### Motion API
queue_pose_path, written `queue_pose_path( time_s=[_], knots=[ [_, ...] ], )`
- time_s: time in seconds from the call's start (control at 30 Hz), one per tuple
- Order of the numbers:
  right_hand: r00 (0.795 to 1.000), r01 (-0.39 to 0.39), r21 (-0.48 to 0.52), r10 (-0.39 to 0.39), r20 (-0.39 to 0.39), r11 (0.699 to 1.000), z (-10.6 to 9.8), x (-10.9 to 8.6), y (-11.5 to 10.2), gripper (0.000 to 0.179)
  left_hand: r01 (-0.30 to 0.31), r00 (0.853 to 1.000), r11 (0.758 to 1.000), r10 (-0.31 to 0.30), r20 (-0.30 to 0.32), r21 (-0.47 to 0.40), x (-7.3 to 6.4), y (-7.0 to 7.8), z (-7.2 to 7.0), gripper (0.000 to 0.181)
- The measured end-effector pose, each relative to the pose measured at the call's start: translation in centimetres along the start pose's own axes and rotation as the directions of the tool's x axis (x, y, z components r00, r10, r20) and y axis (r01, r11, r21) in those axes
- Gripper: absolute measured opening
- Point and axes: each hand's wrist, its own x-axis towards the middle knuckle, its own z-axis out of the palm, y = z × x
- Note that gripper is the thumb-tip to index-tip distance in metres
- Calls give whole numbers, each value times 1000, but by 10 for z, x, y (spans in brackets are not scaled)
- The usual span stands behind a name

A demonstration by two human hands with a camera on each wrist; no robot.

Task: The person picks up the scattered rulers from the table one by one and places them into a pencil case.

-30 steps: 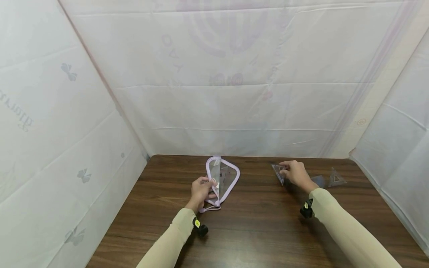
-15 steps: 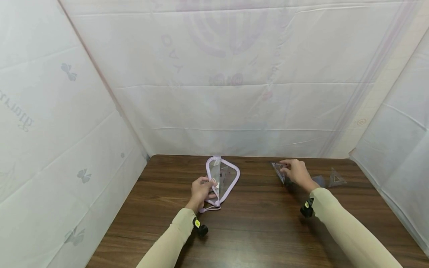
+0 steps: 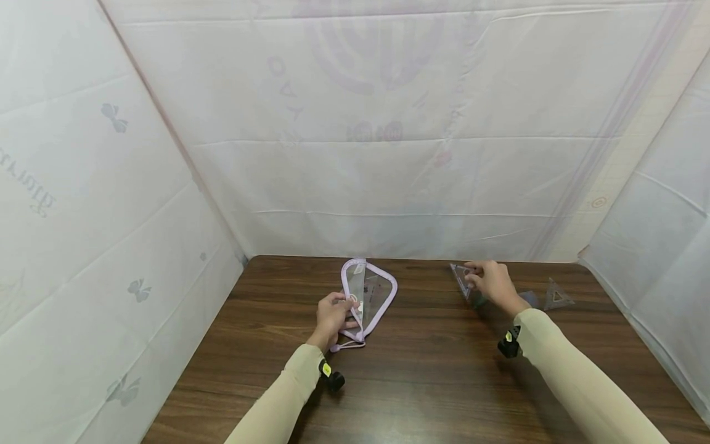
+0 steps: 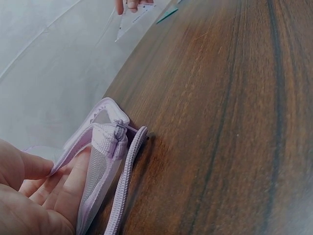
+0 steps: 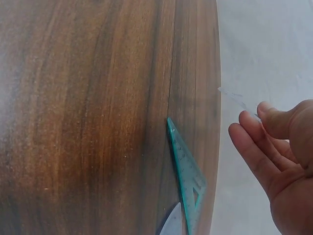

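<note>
the left hand (image 3: 331, 314) is pinching the edge of the lilac zip pouch (image 3: 373, 299), which is on the wooden table (image 3: 421, 370). the right hand (image 3: 493, 283) holds one clear set square (image 3: 460, 277) between thumb and fingers, raised above the table. near it lies the green set square (image 5: 186, 169); a grey set square (image 3: 550, 296) lies farther right.

The left hand (image 3: 333, 314) and right hand (image 3: 492, 283) are bare beyond plain, pale cream long sleeves (image 3: 577, 370), each worn with a small black wrist camera (image 3: 335, 382) bearing a yellow marking (image 3: 326, 369).
</note>
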Motion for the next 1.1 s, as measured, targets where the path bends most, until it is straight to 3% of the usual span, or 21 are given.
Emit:
queue_pose_path(
  time_s=[0.7,1.1],
  knots=[
    [997,50,-35,-52,-51,998,-5,4,-4,24,-7,1000,1000,7,13,-14,1,2,0,14],
    [999,-4,67,8,-52,998,-2,3,-4,27,-1,1000,1000,1,6,0,0,2,1,17]
  ],
)
